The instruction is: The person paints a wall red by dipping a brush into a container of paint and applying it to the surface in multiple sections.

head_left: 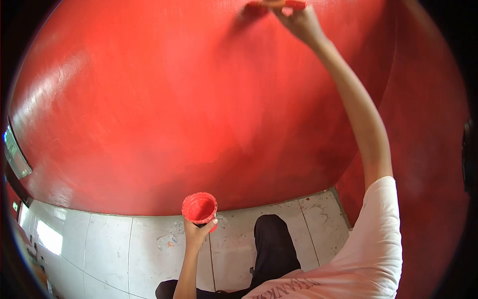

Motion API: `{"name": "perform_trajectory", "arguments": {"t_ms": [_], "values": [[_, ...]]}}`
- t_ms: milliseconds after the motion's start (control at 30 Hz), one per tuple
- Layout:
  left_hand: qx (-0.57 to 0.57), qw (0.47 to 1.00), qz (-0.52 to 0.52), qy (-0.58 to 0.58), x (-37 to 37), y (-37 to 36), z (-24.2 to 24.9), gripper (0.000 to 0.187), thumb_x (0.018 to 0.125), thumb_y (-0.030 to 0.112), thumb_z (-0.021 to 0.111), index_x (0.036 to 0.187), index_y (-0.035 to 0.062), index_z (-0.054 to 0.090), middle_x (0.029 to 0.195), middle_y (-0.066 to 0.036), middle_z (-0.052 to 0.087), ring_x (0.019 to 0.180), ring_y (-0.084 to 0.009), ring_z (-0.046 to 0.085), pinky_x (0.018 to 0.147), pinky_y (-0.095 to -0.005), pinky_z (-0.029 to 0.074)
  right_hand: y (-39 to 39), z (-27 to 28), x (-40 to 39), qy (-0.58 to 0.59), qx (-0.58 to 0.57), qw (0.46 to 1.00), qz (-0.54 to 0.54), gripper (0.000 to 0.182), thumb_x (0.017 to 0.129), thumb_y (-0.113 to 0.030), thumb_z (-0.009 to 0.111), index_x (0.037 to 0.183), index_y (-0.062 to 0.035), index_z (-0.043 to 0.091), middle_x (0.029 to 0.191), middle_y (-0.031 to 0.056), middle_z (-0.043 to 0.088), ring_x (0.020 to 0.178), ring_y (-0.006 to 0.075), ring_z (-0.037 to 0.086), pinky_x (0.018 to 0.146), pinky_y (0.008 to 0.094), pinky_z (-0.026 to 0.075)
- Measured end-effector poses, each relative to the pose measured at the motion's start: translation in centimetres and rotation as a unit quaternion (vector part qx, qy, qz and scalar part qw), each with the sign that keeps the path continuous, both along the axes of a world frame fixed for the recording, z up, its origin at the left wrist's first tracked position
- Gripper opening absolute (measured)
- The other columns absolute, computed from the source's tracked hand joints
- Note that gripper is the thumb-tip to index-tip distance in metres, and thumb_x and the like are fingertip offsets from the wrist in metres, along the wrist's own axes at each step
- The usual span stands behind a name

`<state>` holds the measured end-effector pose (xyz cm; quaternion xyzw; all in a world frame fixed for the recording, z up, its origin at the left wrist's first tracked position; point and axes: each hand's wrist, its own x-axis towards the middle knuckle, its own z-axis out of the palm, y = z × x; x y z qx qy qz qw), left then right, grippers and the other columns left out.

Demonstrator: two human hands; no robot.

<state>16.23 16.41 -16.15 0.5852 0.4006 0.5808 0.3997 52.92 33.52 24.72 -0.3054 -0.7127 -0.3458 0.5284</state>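
At the top of the view my right hand (pixel 302 25) is closed round the handle of a paintbrush (pixel 279 4), its arm stretched up to the red wall (pixel 164 94). The brush head, coated in red, lies against or close over the wall, with a shadow below and left of it. Lower down, my left hand (pixel 197 230) grips a red paint cup (pixel 200 207) from beneath. The cup's mouth faces up and its inside is coated with red paint; a red patch shows beside my thumb.
A second red wall (pixel 423 164) meets the first at a corner on the right. Pale floor tiles (pixel 107 239) with paint specks run along the wall's foot. My bent knee in dark trousers (pixel 275 244) is near the wall. A window-like opening (pixel 16 153) is at far left.
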Motion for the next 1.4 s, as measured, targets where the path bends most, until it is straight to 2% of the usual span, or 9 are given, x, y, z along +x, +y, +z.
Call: {"name": "perform_trajectory", "arguments": {"t_ms": [167, 467, 567, 833, 967, 1133, 1200, 1233, 1400], "values": [[-0.005, 1.0, -0.001, 0.0, 0.1, -0.2, 0.2, 0.064, 0.063, 0.008, 0.082, 0.119, 0.002, 0.052, 0.113, -0.01, 0.06, 0.105, -0.0215, 0.059, 0.092, -0.0366, 0.046, 0.1, -3.8, 0.9, -0.181, 0.16, 0.97, 0.028, 0.022, 0.081, -0.009, 0.069, 0.103, -0.0113, 0.07, 0.093, 0.0042, 0.069, 0.078, 0.0235, 0.064, 0.067, 0.0357, 0.05], [0.0, 1.0, -0.011, 0.024, -0.7, 0.4, -0.4, 0.071, 0.064, 0.013, 0.085, 0.122, 0.0023, 0.047, 0.117, -0.011, 0.058, 0.109, -0.0225, 0.057, 0.094, -0.0374, 0.045, -5.9, -39.0, -0.4, -0.103, -0.191, 0.973, 0.079, 0.024, 0.082, -0.015, 0.07, 0.105, -0.0164, 0.069, 0.099, 0.0027, 0.068, 0.075, 0.0228, 0.065, 0.057, 0.0338, 0.054], [0.007, 1.0, -0.027, 0.012, -0.7, 0.6, -0.3, 0.074, 0.064, 0.013, 0.086, 0.124, 0.0023, 0.045, 0.118, -0.011, 0.057, 0.109, -0.0224, 0.057, 0.095, -0.0376, 0.045, -5.6, -36.7, -0.5, -0.093, -0.182, 0.971, 0.125, 0.022, 0.084, -0.014, 0.068, 0.106, -0.0158, 0.071, 0.102, 0.005, 0.07, 0.079, 0.0222, 0.066, 0.066, 0.036, 0.053], [0.018, 0.997, -0.07, -0.009, -0.9, 0.8, -0.4, 0.072, 0.064, 0.011, 0.085, 0.123, 0.0025, 0.046, 0.119, -0.011, 0.057, 0.11, -0.0217, 0.057, 0.095, -0.0373, 0.045, -4.3, -8.1, -1.1, -0.112, 0.01, 0.986, 0.121, 0.022, 0.083, -0.003, 0.066, 0.102, -0.0121, 0.072, 0.102, 0.0045, 0.071, 0.085, 0.0221, 0.066, 0.077, 0.0328, 0.052], [0.023, 0.996, -0.079, -0.022, -0.9, 1.1, -1.0, 0.068, 0.065, 0.008, 0.083, 0.123, 0.0028, 0.047, 0.118, -0.01, 0.057, 0.11, -0.0211, 0.057, 0.095, -0.0369, 0.046, -7.7, 1.3, -1.7, 0.023, 0.001, 0.998, -0.064, 0.015, 0.087, -0.006, 0.065, 0.102, -0.0069, 0.07, 0.096, 0.0057, 0.07, 0.081, 0.0173, 0.064, 0.07, 0.0241, 0.05], [0.032, 0.994, -0.082, -0.058, -0.4, 0.8, -0.8, 0.067, 0.066, 0.005, 0.081, 0.123, 0.0033, 0.047, 0.118, -0.01, 0.058, 0.109, -0.0204, 0.058, 0.094, -0.0366, 0.047, -8.7, -3.5, 0.2, -0.15, 0.185, 0.971, 0.032, 0.018, 0.088, -0.014, 0.061, 0.104, -0.0127, 0.071, 0.102, 0.0043, 0.07, 0.089, 0.0226, 0.066, 0.078, 0.0315, 0.05], [0.007, 0.994, -0.082, -0.066, -0.4, 0.1, -0.1, 0.065, 0.066, 0.005, 0.081, 0.123, 0.0034, 0.049, 0.118, -0.009, 0.059, 0.109, -0.02, 0.058, 0.093, -0.0365, 0.047, -10.1, -11.2, 0.5, -0.156, -0.009, 0.987, -0.045, 0.026, 0.086, -0.014, 0.057, 0.109, -0.0146, 0.068, 0.113, 0.0051, 0.067, 0.105, 0.0262, 0.062, 0.093, 0.0426, 0.045], [0.022, 0.994, -0.086, -0.067, -0.3, -0.2, 0.4, 0.064, 0.066, 0.005, 0.08, 0.123, 0.0033, 0.049, 0.117, -0.009, 0.059, 0.108, -0.0198, 0.058, 0.093, -0.0364, 0.047, -9.8, -15.3, 0.3, -0.17, 0.089, 0.981, -0.038, 0.027, 0.076, -0.005, 0.065, 0.1, -0.0162, 0.07, 0.1, 0.0029, 0.069, 0.084, 0.0246, 0.063, 0.072, 0.0335, 0.05], [-0.005, 0.991, -0.109, -0.076, -0.2, -0.7, 1.1, 0.059, 0.067, 0.004, 0.08, 0.12, 0.0031, 0.053, 0.113, -0.008, 0.062, 0.106, -0.0189, 0.06, 0.093, -0.0359, 0.047, -11.2, -33.4, 1.3, -0.13, -0.158, 0.977, 0.058, 0.022, 0.082, -0.013, 0.069, 0.103, -0.0188, 0.071, 0.102, 0.0005, 0.07, 0.073, 0.0214, 0.063, 0.064, 0.0325, 0.055]]}}
